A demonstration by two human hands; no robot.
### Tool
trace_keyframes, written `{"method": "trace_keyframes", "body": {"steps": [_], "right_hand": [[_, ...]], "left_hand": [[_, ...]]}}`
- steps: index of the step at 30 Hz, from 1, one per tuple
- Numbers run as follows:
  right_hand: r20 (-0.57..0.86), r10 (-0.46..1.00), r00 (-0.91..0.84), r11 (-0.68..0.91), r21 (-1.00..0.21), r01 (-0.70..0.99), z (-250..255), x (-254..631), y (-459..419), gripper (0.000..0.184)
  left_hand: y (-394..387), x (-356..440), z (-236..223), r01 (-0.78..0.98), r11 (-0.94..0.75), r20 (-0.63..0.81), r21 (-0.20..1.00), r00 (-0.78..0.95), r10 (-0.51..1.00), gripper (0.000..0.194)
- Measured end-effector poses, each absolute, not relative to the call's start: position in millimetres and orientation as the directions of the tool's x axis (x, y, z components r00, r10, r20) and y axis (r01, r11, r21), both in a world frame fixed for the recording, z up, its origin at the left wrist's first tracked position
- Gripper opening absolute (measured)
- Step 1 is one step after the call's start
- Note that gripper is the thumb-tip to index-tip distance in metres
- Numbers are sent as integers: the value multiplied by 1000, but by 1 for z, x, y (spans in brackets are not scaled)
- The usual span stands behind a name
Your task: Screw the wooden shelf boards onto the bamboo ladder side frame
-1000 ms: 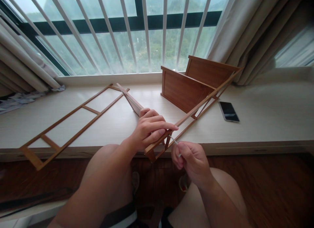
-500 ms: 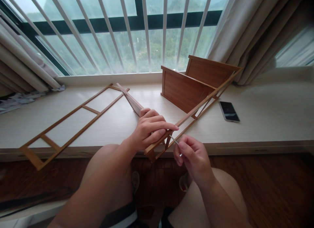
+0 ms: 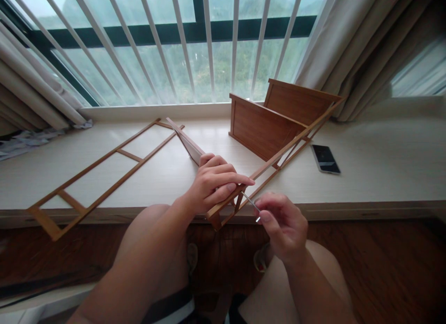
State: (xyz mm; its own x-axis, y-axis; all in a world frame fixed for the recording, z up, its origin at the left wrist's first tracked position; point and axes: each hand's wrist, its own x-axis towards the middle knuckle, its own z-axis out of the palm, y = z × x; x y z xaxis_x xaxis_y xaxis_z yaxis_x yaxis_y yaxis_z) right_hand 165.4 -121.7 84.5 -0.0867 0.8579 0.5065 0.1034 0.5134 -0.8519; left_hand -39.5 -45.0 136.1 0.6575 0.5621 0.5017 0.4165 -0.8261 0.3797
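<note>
My left hand (image 3: 216, 182) is closed around the near end of a slim wooden ladder-like frame (image 3: 278, 154) that slants up to two upright wooden panels (image 3: 259, 126) at the back. My right hand (image 3: 282, 219) pinches a small metal hex key (image 3: 251, 204), whose tip meets the frame's near end just right of my left fingers. Under my left hand lies a thin wooden board (image 3: 186, 140).
A second wooden ladder frame (image 3: 101, 173) lies flat on the pale window ledge (image 3: 376, 166) at the left. A dark phone (image 3: 324, 158) rests right of the panels. Curtains hang at both sides, barred window behind. My bare knees are below the ledge.
My right hand has turned and shifted slightly right while pinching the hex key. The left hand and frame have stayed put.
</note>
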Motion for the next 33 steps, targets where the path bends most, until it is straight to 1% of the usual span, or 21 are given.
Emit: {"method": "trace_keyframes", "body": {"steps": [4,6,12,17,24,28,33], "right_hand": [[571,812,-118,577,-817,19,82,165,-120,22],[591,797,-127,597,-802,9,79,164,-120,26],[646,759,-86,650,-759,31,78,161,-119,33],[695,718,-34,696,-716,51,77,160,-118,35],[717,696,-44,716,-689,108,75,163,-117,37],[739,672,-50,739,-665,106,76,164,-117,39],[777,625,-72,778,-614,129,80,165,-115,41]], "left_hand": [[-45,-39,135,413,-827,508,381,654,561,45],[-45,-39,135,411,-824,507,389,652,564,44],[-45,-40,136,407,-824,504,395,654,565,44],[-45,-40,135,402,-835,513,375,661,548,44],[-45,-40,134,404,-826,505,392,656,561,42],[-44,-40,134,407,-824,507,394,652,564,43],[-43,-40,133,394,-834,519,386,655,550,41]]}}
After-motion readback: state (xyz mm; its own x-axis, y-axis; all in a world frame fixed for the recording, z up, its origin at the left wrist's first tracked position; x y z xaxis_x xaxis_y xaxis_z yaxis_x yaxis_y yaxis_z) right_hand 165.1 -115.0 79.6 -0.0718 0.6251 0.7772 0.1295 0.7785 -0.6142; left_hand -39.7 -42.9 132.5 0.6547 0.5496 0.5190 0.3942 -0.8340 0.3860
